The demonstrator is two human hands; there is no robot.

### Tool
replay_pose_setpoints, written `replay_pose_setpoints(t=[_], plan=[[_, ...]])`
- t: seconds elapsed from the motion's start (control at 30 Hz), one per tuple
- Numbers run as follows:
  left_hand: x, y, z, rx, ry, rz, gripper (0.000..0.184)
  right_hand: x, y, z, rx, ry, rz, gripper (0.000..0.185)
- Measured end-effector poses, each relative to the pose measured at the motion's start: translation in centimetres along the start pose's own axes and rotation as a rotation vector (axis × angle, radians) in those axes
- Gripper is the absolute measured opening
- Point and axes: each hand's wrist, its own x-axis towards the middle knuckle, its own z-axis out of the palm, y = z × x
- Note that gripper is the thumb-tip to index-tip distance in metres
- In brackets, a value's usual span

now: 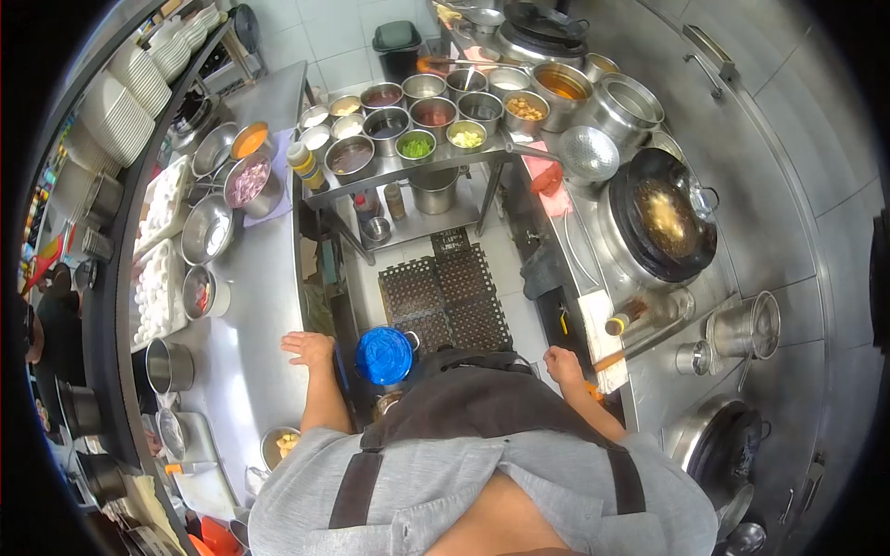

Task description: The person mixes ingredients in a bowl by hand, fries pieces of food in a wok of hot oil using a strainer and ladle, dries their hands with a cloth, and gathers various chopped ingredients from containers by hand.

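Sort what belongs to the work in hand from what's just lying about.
In hand, judging by nearness:
Flat steel counter, under left hand
Folded white cloth, near right hand

Apparently lying about:
Stacked white dishes
Green-lidded black bin

Grey shirt [570, 486] — dark, strapped apron [482, 408]

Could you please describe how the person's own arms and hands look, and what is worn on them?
The left hand and the right hand are bare: no glove or watch shows. The forearms are uncovered, below the short sleeves of a light grey shirt. Dark straps lie over it, one at each side.
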Motion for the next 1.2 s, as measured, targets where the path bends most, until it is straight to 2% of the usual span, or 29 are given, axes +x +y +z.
replay_pose_setpoints(t=[0.17, 0.23, 0.37, 0.43, 0.47, 0.5, 0.53, 0.6, 0.63, 0.67, 0.7, 0.77, 0.83, 0.9, 1.0, 1.07, 1.1, 1.17, 1.2], plan=[[0.4, -0.1, 0.9, 0.008, 0.019, 0.012, 0.094, -2.4, 4.8, -0.8, -0.078, 0.045, 0.037, 0.017], [1.0, 0.1, 1.7, 0.000, 0.078, -0.019, 0.092, -4.7, 6.5, -0.9, 0.056, 0.015, 0.237, 0.018], [-0.7, 1.3, 0.7, 0.076, 0.038, -0.021, 0.086, -11.7, 8.8, -1.4, 0.132, -0.084, 0.241, 0.019], [0.4, 1.1, 3.0, 0.136, 0.208, -0.078, 0.081, -15.2, 11.0, -0.9, 0.001, 0.262, 0.182, 0.023], [1.0, 0.8, 4.6, 0.150, 0.210, -0.036, 0.081, -15.8, 13.2, -1.0, -0.082, 0.220, 0.391, 0.025], [1.8, 0.4, 6.5, 0.211, 0.334, -0.057, 0.081, -17.0, 16.5, -1.2, -0.157, 0.169, 0.600, 0.028], [2.3, 0.3, 7.5, 0.263, 0.465, -0.079, 0.082, -18.2, 18.1, -3.0, -0.208, 0.283, 0.671, 0.030], [0.8, 1.0, 5.6, 0.260, 0.412, -0.086, 0.083, -19.4, 18.1, -9.4, -0.221, 0.552, 0.768, 0.031], [0.0, 1.6, 4.8, 0.249, 0.343, -0.132, 0.084, -19.5, 21.6, -11.2, -0.231, 0.848, 0.908, 0.030], [0.3, 1.9, 5.0, 0.246, 0.353, -0.110, 0.084, -19.6, 20.3, -15.0, -0.193, 1.107, 0.873, 0.034], [1.0, 1.9, 5.4, 0.251, 0.343, -0.164, 0.084, -19.8, 22.4, -18.1, -0.233, 1.177, 0.965, 0.041], [2.3, 2.3, 6.2, 0.261, 0.343, -0.212, 0.085, -18.8, 20.9, -24.3, -0.138, 1.513, 0.970, 0.050], [3.6, 2.3, 6.7, 0.236, 0.340, -0.323, 0.082, -18.2, 22.6, -29.0, -0.078, 1.589, 1.019, 0.060], [7.6, 2.5, 9.5, 0.245, 0.403, -0.390, 0.077, -17.1, 23.4, -33.0, -0.075, 1.463, 1.061, 0.061], [7.7, 0.9, 9.2, 0.139, 0.374, -0.451, 0.070, -14.6, 25.8, -36.3, -0.082, 1.130, 0.990, 0.066], [6.8, 2.0, 6.9, 0.247, 0.066, -0.417, 0.067, -13.3, 31.9, -37.1, -0.095, 0.947, 0.978, 0.063], [5.6, 2.9, 5.3, 0.237, 0.063, -0.449, 0.067, -12.1, 32.1, -37.2, 0.170, 0.968, 0.998, 0.057], [2.7, 4.9, 2.7, 0.563, -0.184, -0.389, 0.078, -9.8, 28.4, -37.6, 0.251, 0.978, 0.977, 0.046], [1.4, 5.2, 1.8, 0.547, -0.192, -0.399, 0.078, -8.9, 28.7, -37.9, 0.251, 0.978, 0.956, 0.046]])
